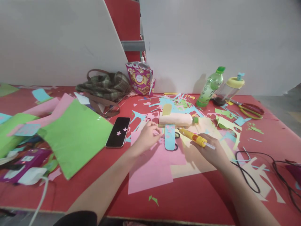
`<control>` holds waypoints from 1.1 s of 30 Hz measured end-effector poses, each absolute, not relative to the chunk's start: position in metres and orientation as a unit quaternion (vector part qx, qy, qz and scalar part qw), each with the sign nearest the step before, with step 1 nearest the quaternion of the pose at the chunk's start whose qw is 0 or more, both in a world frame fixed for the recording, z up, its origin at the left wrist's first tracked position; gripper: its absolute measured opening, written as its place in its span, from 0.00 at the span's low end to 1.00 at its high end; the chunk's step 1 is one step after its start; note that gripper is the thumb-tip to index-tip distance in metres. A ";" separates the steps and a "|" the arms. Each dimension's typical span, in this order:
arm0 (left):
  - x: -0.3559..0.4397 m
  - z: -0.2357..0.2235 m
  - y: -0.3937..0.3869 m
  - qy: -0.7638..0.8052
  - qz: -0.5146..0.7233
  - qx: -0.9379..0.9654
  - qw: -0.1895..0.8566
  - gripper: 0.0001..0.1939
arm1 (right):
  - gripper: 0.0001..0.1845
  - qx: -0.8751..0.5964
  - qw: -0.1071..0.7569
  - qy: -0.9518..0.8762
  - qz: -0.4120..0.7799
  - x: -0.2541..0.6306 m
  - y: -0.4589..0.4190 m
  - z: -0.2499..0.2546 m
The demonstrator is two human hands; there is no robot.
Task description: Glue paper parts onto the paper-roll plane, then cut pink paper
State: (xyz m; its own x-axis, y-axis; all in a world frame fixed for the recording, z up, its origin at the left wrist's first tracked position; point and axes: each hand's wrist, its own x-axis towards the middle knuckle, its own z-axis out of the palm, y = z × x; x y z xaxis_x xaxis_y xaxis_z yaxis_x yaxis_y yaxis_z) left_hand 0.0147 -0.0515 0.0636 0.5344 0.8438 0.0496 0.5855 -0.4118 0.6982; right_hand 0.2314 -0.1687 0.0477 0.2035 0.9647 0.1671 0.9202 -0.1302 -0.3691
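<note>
My right hand (209, 149) grips a yellow hot glue gun (192, 137), its nozzle pointing left toward a blue paper strip (169, 138) with small pink shapes near its top. My left hand (148, 135) is just left of that strip, fingers loosely bent and thumb apart, with nothing visible in them. Behind the strip lies a bottle wrapped in cream paper (176, 119), its green cap to the right and a yellowish paper piece (167, 109) standing at its upper edge. Black-handled scissors (176, 135) show partly from under the strip. Pink paper sheets (150, 175) lie beneath.
A phone (118, 131) with pink stars and green paper (77, 135) lie left. A snack bag (140, 78), plaid bag (110, 84), green bottle (210, 88), yellow-lidded cup (230, 89) and red-yellow-handled pliers or cutters (251, 109) stand or lie behind. A black cable (246, 175) loops right among paper scraps.
</note>
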 end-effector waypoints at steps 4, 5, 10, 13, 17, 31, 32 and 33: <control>0.044 0.047 -0.057 0.448 0.157 0.804 0.357 0.07 | 0.09 -0.751 0.201 -0.626 0.054 0.231 -0.167 0.048; 0.048 0.044 -0.058 0.453 0.153 0.802 0.358 0.06 | 0.09 -0.751 0.199 -0.628 0.055 0.231 -0.167 0.049; 0.057 0.034 -0.058 0.470 0.164 0.797 0.342 0.05 | 0.09 -0.750 0.195 -0.628 0.072 0.229 -0.168 0.049; 0.059 0.031 -0.057 0.468 0.172 0.803 0.326 0.05 | 0.09 -0.752 0.193 -0.626 0.074 0.229 -0.168 0.049; 0.062 0.029 -0.056 0.469 0.175 0.809 0.308 0.04 | 0.09 -0.750 0.193 -0.628 0.070 0.230 -0.167 0.049; 0.033 0.031 -0.072 0.330 0.148 0.925 0.119 0.17 | 0.09 -0.756 0.200 -0.618 0.081 0.230 -0.168 0.047; 0.033 0.031 -0.073 0.324 0.136 0.929 0.118 0.18 | 0.09 -0.755 0.200 -0.619 0.080 0.230 -0.167 0.047; 0.033 0.031 -0.074 0.320 0.128 0.931 0.121 0.18 | 0.09 -0.755 0.201 -0.619 0.081 0.230 -0.167 0.048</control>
State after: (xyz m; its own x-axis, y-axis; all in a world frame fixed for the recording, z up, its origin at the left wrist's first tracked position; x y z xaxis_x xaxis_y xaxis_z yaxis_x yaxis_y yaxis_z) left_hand 0.0328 -0.0743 0.0311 0.7628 0.6265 0.1605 0.5648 -0.7662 0.3064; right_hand 0.2296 -0.1673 0.0476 0.2203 0.9671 0.1271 0.9024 -0.1526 -0.4030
